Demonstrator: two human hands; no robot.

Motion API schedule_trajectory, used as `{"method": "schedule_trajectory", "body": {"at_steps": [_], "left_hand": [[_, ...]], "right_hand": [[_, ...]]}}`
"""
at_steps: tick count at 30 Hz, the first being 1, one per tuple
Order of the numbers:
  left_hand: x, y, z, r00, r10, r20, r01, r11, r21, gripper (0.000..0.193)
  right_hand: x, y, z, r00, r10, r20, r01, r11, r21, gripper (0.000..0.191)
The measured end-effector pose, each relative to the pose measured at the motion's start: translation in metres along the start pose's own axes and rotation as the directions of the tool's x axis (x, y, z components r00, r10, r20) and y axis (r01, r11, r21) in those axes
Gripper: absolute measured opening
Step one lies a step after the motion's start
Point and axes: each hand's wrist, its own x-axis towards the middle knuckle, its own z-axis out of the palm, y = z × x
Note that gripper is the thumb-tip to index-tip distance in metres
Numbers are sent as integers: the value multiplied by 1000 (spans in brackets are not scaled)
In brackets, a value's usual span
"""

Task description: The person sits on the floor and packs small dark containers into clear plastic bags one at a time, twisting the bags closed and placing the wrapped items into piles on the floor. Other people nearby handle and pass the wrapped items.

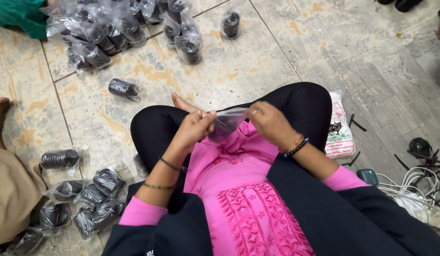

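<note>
The person sits cross-legged on the tiled floor (258, 61), both hands raised over the lap. The left hand (195, 127) and the right hand (269, 122) each pinch an edge of a small clear plastic bag (227, 121), fingers clamped on the film and pulling it taut between them. The film looks thin and slippery — a hard tug could tear the mouth, or one edge could slip free and the bag fall into the lap. Bagged stacks of black rings (94, 194) lie near the left knee, another pile (115, 28) farther ahead — close enough, it seems, for a careless knee to scatter them.
</note>
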Motion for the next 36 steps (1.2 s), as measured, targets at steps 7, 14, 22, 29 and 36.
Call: {"method": "schedule_trajectory", "body": {"at_steps": [7,14,22,29,36], "left_hand": [[34,-18,22,916,-162,367,338,803,-491,27],[8,-6,26,823,134,552,197,843,-500,19],[-19,23,37,856,508,102,-510,791,339,27],[-23,27,43,887,462,-22,-462,886,-38,21],[-30,10,58,756,569,-322,-526,822,219,14]], "right_hand": [[-1,-41,14,962,-225,152,205,969,136,11],[15,0,0,992,75,103,-126,676,726,10],[-11,-5,54,905,376,200,-371,467,802,15],[6,-4,34,980,128,151,-198,682,704,28],[14,-18,27,988,150,-30,-141,968,208,10]]}}
